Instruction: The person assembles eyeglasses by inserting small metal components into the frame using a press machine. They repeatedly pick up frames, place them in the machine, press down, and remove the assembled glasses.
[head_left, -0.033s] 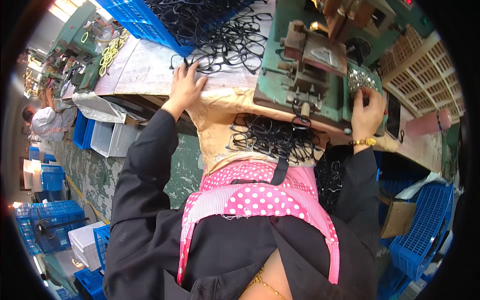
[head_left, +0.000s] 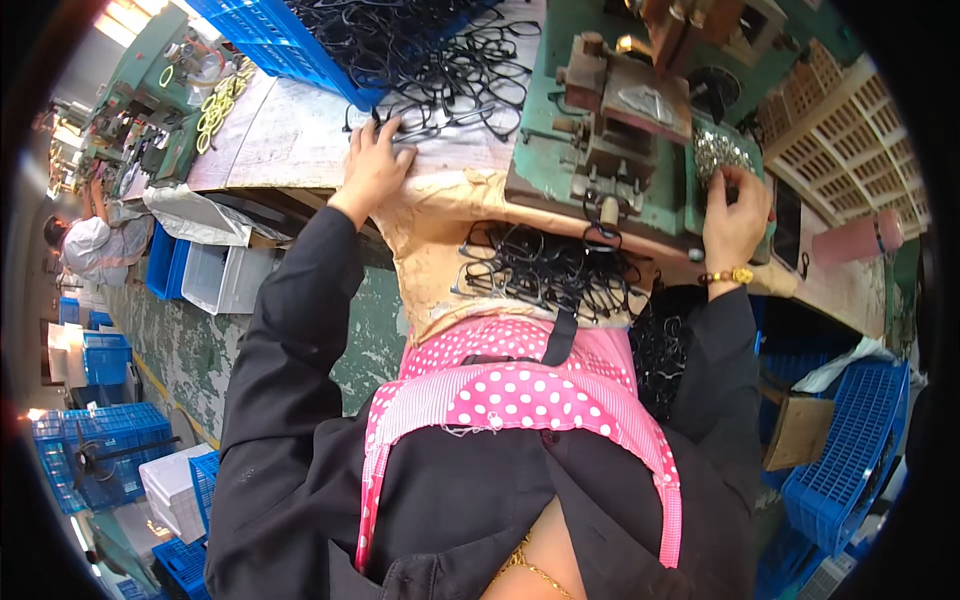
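Note:
My left hand [head_left: 374,168] lies at the table's front edge with its fingers stretched out. Its fingertips are by a black eyeglass frame [head_left: 420,128], part of a loose spread of such frames. On the right, my right hand [head_left: 735,222] is over a green tray holding a heap of small shiny metal parts [head_left: 718,152]. Thumb and fingers are bent together at the heap's near edge; anything between them is too small or hidden to tell. Between my hands stands a green bench machine [head_left: 615,140]. More black eyeglass frames [head_left: 550,268] lie on a tan cloth at my lap.
A blue crate [head_left: 290,50] full of black frames stands at the table's back left. Yellow-green frames [head_left: 222,105] lie farther left. At right are a beige plastic basket [head_left: 850,150], a pink bottle [head_left: 857,243] and a dark flat object [head_left: 787,222]. A person [head_left: 95,240] works far left.
Both hands stay in nearly the same places. The right hand's fingers have shifted slightly at the metal parts, and the whole view has moved a little.

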